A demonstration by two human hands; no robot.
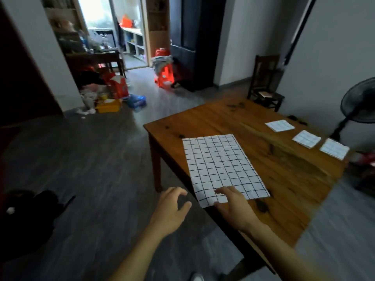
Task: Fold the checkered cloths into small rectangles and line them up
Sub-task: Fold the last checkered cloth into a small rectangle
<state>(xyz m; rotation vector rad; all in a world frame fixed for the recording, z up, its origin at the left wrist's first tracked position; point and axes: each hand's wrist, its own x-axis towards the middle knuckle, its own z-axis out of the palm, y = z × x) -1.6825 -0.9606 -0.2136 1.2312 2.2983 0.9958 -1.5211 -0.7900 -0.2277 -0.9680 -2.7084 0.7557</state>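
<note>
A: Where's the cloth now?

B: The unfolded checkered cloth [223,167] lies flat on the near left part of the wooden table [284,169], its near corner at the table's edge. I'd guess it sits that close so both hands can reach the near hem for the first fold

A: And the hands?

B: The right hand [233,205] rests on the cloth's near edge, fingers spread and laid fairly straight, thumb out to the side; it presses rather than pinches. The left hand [172,207] hovers just off the table edge beside the near corner, fingers loosely curled with thumb apart, holding nothing. It looks poised to take that corner, though that's my reading

A: Anything finished?

B: Three folded cloths [306,139] lie in a row along the far right side, small rectangles, close together but apart. That keeps the middle free for folding, I think

A: Beyond that?

B: A dark chair [265,82] past the table and a standing fan [359,106] at right
</note>
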